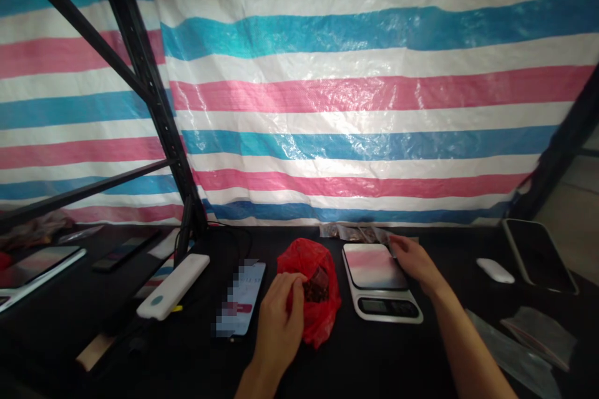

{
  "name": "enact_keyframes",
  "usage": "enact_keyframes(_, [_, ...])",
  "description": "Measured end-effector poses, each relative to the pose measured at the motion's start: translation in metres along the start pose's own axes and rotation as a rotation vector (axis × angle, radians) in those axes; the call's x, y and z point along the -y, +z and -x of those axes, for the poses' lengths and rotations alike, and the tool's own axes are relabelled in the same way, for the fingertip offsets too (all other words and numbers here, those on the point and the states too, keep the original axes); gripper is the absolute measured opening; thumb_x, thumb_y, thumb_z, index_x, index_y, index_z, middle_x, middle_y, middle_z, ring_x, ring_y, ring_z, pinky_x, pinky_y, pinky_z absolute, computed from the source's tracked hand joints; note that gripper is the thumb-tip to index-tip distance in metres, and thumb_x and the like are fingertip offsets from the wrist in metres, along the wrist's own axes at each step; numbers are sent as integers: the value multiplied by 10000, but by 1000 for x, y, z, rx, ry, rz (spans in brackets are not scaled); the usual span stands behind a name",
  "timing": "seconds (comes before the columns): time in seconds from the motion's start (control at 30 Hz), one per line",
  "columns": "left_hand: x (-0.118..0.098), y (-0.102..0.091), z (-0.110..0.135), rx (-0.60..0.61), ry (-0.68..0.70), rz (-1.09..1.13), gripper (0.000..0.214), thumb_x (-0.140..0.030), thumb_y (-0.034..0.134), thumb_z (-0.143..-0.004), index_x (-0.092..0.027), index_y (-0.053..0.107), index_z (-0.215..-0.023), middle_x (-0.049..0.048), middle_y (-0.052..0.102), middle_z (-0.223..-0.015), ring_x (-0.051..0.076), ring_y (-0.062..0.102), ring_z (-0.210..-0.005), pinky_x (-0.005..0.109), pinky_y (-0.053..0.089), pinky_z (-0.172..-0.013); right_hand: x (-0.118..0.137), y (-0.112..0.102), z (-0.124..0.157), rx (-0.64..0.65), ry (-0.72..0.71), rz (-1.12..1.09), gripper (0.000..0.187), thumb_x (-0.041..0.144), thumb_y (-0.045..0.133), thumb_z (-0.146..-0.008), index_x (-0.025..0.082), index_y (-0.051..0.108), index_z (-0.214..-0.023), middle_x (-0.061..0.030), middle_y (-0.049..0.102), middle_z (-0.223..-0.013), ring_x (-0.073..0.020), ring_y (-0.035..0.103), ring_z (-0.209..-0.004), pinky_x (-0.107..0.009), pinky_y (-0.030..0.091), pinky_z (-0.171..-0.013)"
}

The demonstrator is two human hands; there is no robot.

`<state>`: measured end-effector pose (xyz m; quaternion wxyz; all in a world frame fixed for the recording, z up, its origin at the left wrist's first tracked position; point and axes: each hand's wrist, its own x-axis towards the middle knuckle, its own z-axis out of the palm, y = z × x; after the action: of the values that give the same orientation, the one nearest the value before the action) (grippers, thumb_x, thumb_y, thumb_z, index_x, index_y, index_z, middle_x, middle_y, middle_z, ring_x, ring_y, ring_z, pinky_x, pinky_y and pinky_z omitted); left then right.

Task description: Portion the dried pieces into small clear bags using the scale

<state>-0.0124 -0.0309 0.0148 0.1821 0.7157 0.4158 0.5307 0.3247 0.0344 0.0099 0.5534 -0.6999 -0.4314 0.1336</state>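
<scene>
Left hand (pixel 279 319): touched one red bag (pixel 324 330) at eight o'clock; grip unclear.
Right hand (pixel 417 262): one scale's (pixel 374 268) two o'clock; grip unclear.
Phone (pixel 250 296): one lay nine o'clock from bag.

Red bag (pixel 322 326); white scale (pixel 380 280); pink-white-blue striped sheet (pixel 355 96).

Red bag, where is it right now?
In the head view, the red bag sits low near the middle, between the phone on its left and the scale on its right, with the left hand at its left side.
</scene>
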Motion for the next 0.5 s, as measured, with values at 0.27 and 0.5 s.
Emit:
enact_keyframes(0.27, [-26, 25, -6, 31, 181, -2, 234, -164, 434, -1017, -206, 653, -946, 45, 695, -856, 180, 650, -816, 298, 507, -746, -9, -25, 1, 75, 8, 169, 321, 307, 573, -783, 190, 782, -996, -123, 804, -939, -294, 745, -914, -422, 549, -887])
enact_keyframes(0.5, [-38, 33, -1, 119, 251, 4, 203, -123, 465, -992, -204, 647, -954, 40, 696, -838, 176, 657, -801, 292, 502, -743, -51, -145, 42, -19, 50, 633, 214, 262, 699, -701, 254, 798, -890, -152, 784, -836, -323, 727, -771, -459, 513, -770])
